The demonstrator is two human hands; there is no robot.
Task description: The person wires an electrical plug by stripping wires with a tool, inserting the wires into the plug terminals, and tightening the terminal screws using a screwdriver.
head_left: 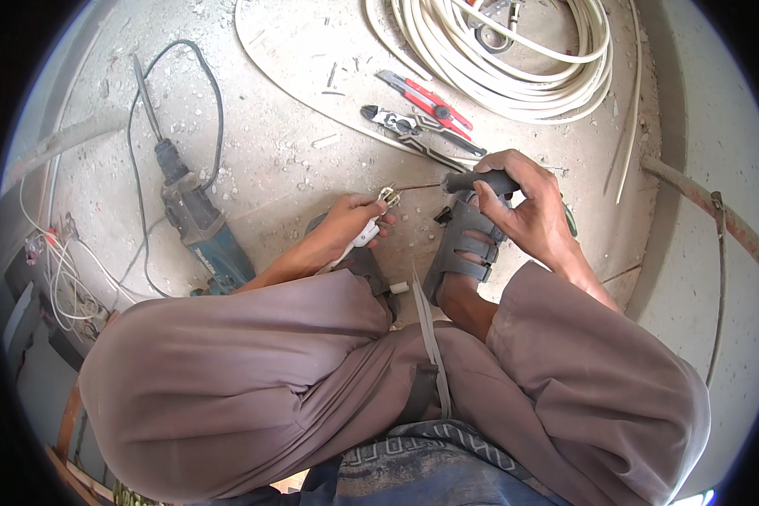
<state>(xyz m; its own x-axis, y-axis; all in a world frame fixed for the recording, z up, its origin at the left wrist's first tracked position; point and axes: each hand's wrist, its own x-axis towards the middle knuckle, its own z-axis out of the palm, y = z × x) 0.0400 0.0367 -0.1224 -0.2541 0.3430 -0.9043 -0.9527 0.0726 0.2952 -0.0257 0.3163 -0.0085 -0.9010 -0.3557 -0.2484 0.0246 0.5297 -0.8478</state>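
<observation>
My left hand is closed around a white electrical plug, whose metal parts show at the fingertips. A white cable runs down from it past my wrist. In my right hand is a screwdriver, gripped by its thick black handle. Its thin shaft points left, and the tip reaches close to the plug's metal end; whether they touch I cannot tell. Both hands are above my grey sandals, low over the floor. Just beyond lie diagonal cutters and a red utility knife.
A coil of white cable lies at the far right, one loop trailing toward the cutters. At the left is a blue-black hammer drill with its cord looped. Loose wires hang by the left wall. A rusty bar crosses the right side.
</observation>
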